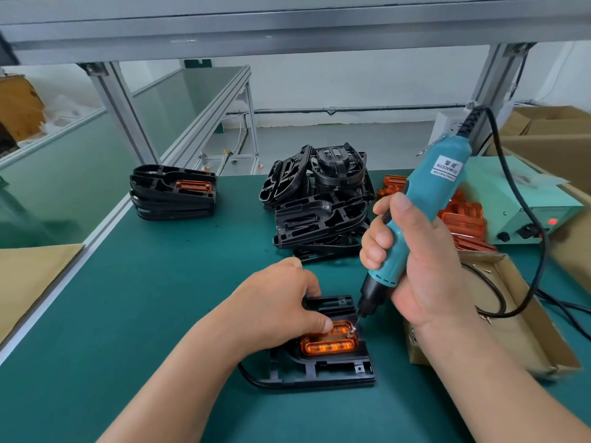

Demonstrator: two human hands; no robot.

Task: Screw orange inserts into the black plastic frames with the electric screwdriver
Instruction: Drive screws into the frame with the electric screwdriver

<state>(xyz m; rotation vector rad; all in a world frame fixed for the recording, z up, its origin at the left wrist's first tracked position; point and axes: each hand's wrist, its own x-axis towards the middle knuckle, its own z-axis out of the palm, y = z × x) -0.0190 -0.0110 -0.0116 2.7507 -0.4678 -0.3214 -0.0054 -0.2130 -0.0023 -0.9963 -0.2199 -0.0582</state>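
Observation:
A black plastic frame (323, 369) lies flat on the green mat in front of me, with an orange insert (329, 343) seated in it. My left hand (278, 305) rests on the frame, its thumb pressing the insert's top edge. My right hand (415, 260) grips a teal electric screwdriver (428, 199) held nearly upright. Its bit tip touches a screw at the insert's upper right corner (353, 327).
A heap of bare black frames (319, 199) sits mid-table. A neat stack with an orange insert on top (172, 193) stands at left. Loose orange inserts (460, 215) lie at right beside the power unit (524, 206). A cardboard box (511, 314) holds screws.

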